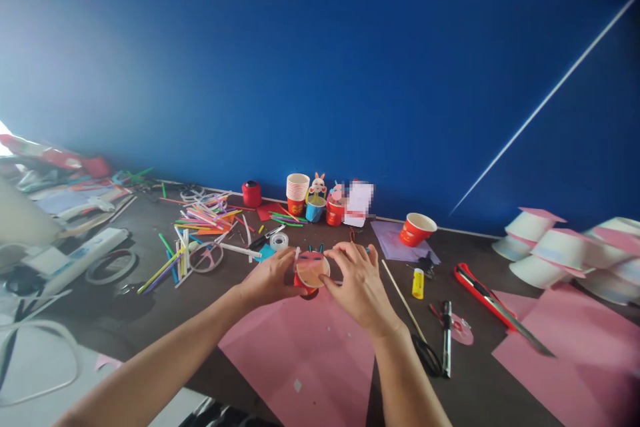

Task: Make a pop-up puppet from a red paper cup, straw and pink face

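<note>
A small red paper cup (313, 275) is held between my two hands, its mouth tipped toward me. A red paper piece with eye-like marks and dark blue tips rises at its far rim. My left hand (273, 273) grips the cup's left side, thumb low and fingers behind it. On the other side, my right hand (359, 283) has its thumb and forefinger closed at the cup's right rim, the other fingers arched. Beneath the cup lies a pink paper sheet (320, 353) with small white scraps on it.
Behind stand stacked paper cups (298, 193) and a rabbit-figure cup (315, 207). Colored sticks (205, 217) and a tape roll (279, 241) lie left. Rightward are a red cup (416, 232), yellow glue stick (418, 283), marker (447, 340), and utility knife (487, 297) with its blade out.
</note>
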